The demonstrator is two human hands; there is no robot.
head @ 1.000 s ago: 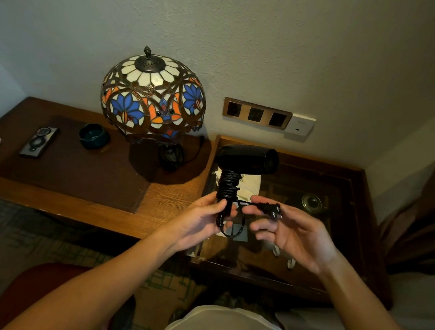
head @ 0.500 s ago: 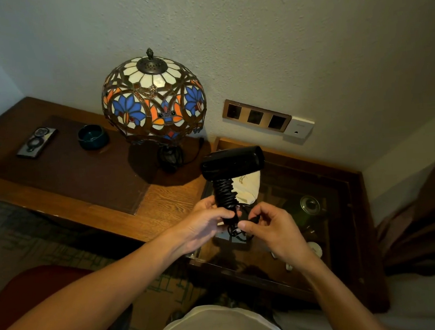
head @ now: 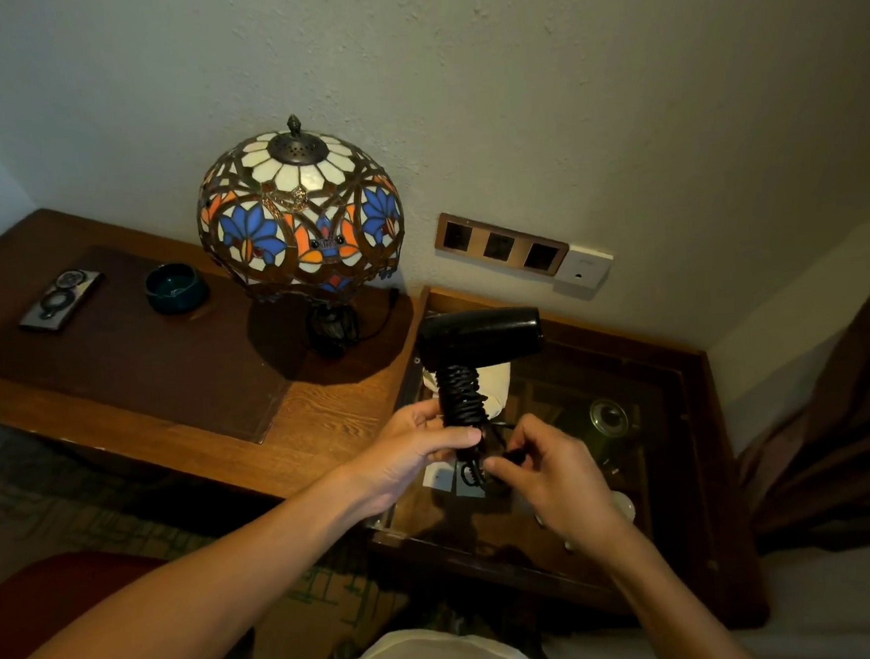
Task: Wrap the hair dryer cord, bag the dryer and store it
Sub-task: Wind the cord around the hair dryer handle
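From where I sit, the wrapping looks nearly finished. The hair dryer (head: 480, 337) is held upright in the air above the glass-topped side table (head: 700, 465), barrel lying level at the top and handle pointing down. The cord (head: 459, 397) is coiled in tight turns around the handle, covering most of its visible length. My left hand (head: 416, 459) has its fingers closed around the lower part of the handle, thumb pressed across the bottom turns. My right hand (head: 546, 470) sits just beside it, fingers pinched shut on the loose tail of the cord; the plug itself I cannot make out, as it is dark and tucked between the two hands. A small loop of cord hangs free below the left thumb.

I judge that what remains of the first step is only securing that tail so the coil does not spring loose. Bagging has not begun: a pale cloth thing (head: 496, 384) lies on the table behind the handle, and it may be the bag, though I cannot tell. Storing comes after that, and nothing here shows me where. The lamp (head: 301, 215) stands on the wooden surface (head: 325, 414) to the left, well apart from the work.
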